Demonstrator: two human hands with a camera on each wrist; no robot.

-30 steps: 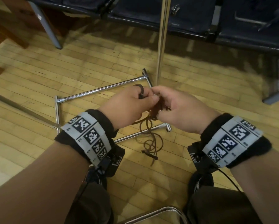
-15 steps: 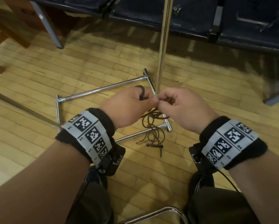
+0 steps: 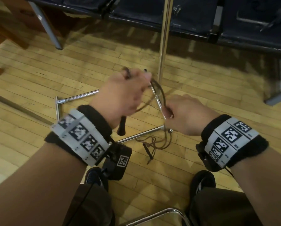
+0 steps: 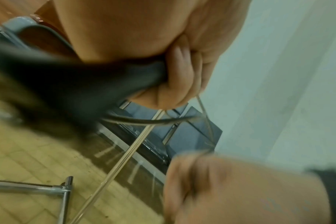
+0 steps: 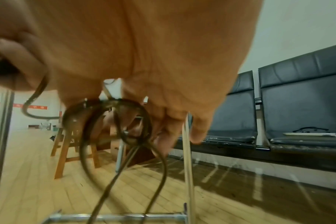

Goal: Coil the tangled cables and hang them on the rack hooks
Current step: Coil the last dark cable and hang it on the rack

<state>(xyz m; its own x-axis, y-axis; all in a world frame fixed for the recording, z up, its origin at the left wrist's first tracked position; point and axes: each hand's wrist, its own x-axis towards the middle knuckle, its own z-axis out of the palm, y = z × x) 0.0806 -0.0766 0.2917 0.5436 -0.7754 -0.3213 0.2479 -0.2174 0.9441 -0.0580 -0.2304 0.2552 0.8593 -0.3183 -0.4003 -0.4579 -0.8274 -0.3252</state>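
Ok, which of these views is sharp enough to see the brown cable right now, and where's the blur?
Head view: left hand motion-smeared, right hand sharper, brown cable readable between them. Left wrist view: mostly blurred, a dark shape smeared across the frame. Right wrist view: cable loops fairly clear, edges bent by the wide lens.

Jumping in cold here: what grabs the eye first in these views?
Two hands raised mid-frame: the left hand and right hand both grip a thin brown cable looped between them. Its tangled tail lies on the wooden floor by the chrome rack base.
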